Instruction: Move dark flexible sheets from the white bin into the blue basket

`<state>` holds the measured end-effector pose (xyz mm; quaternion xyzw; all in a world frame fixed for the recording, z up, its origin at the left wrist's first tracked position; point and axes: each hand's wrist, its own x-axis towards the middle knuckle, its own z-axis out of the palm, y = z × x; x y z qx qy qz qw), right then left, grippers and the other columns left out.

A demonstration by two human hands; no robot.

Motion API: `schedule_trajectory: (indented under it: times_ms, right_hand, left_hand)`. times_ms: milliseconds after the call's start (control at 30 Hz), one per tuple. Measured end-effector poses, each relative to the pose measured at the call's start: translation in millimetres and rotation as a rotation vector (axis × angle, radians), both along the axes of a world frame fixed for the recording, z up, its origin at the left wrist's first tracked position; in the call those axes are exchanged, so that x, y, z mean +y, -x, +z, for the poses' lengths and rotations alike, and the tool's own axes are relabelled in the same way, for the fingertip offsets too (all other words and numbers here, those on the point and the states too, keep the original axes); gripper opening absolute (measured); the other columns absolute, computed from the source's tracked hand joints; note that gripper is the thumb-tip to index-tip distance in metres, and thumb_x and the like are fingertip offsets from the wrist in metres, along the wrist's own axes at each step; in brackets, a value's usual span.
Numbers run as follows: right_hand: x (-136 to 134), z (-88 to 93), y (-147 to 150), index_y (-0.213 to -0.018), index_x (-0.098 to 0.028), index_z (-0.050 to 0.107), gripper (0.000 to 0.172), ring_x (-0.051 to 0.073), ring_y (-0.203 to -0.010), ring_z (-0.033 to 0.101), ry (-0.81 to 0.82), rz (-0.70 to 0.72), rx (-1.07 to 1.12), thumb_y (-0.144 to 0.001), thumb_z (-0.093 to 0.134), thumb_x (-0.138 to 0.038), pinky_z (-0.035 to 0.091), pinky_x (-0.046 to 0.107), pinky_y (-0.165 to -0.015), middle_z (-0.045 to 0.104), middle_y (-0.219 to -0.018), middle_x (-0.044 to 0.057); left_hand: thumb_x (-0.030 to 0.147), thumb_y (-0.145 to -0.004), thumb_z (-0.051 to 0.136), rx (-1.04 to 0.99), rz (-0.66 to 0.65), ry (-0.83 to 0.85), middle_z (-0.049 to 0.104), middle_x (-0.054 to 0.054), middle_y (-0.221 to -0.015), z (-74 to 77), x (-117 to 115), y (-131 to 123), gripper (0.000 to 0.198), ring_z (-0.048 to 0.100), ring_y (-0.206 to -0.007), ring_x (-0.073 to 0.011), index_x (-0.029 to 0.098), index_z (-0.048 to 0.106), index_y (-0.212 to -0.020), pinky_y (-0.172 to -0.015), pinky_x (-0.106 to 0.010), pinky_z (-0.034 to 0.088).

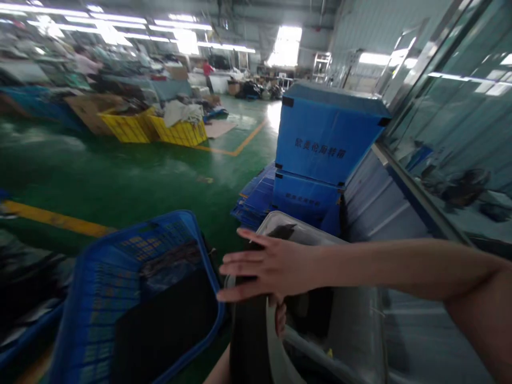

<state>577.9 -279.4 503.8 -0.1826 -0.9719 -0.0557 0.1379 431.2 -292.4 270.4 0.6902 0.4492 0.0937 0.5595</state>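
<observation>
My right hand (266,266) reaches in from the right, its fingers stretched out flat on a dark cloth (248,330). The cloth hangs over the near rim of a grey bin (352,320). My left hand (281,319) comes up from the bottom edge behind the cloth. Only a few of its fingertips show, curled round the cloth's edge just under my right hand. More dark pieces lie inside the grey bin.
A blue mesh crate (96,298) with dark fabric stands to the left of the bin. Two stacked blue boxes (326,133) and flat blue sheets (256,197) stand behind it. A glass wall (452,133) runs along the right. Yellow crates (178,133) and people are far back on the green floor.
</observation>
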Motion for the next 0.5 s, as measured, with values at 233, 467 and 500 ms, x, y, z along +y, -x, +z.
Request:
schedule_trajectory:
  times_ms: [233, 467, 500]
  right_hand:
    - [-30, -41.7, 71, -0.108, -0.018, 0.058, 0.028, 0.018, -0.094, 0.059, 0.587, -0.628, 0.75, -0.092, 0.057, -0.041, 0.05, 0.035, -0.086, 0.06, -0.098, 0.006]
    - [-44, -19.5, 143, -0.123, -0.02, 0.047, 0.069, 0.011, -0.081, 0.053, 0.597, -0.404, 0.83, -0.07, 0.081, -0.048, 0.05, 0.024, -0.069, 0.047, -0.121, 0.009]
    - [-45, -11.5, 149, -0.114, -0.019, 0.052, 0.052, 0.01, -0.079, 0.053, 0.597, -0.366, 0.773, -0.077, 0.076, -0.046, 0.048, 0.023, -0.069, 0.052, -0.111, 0.006]
  left_hand:
    - [0.045, -0.079, -0.035, -0.467, 0.038, 0.886, 0.028, 0.006, -0.046, 50.0, -13, 101, 0.074, 0.032, -0.032, -0.0104, 0.025, 0.036, -0.074, -0.043, -0.031, 0.037]
    - [0.042, -0.069, -0.048, -0.49, -0.189, 0.97, 0.033, 0.002, -0.048, 57.7, -26, 165, 0.09, 0.041, -0.038, -0.0129, 0.024, 0.04, -0.073, -0.045, -0.033, 0.04]
    - [0.038, -0.073, -0.044, -0.414, -0.208, 0.799, 0.031, 0.003, -0.05, 55.1, -27, 172, 0.083, 0.039, -0.038, -0.0121, 0.024, 0.037, -0.074, -0.046, -0.034, 0.041]
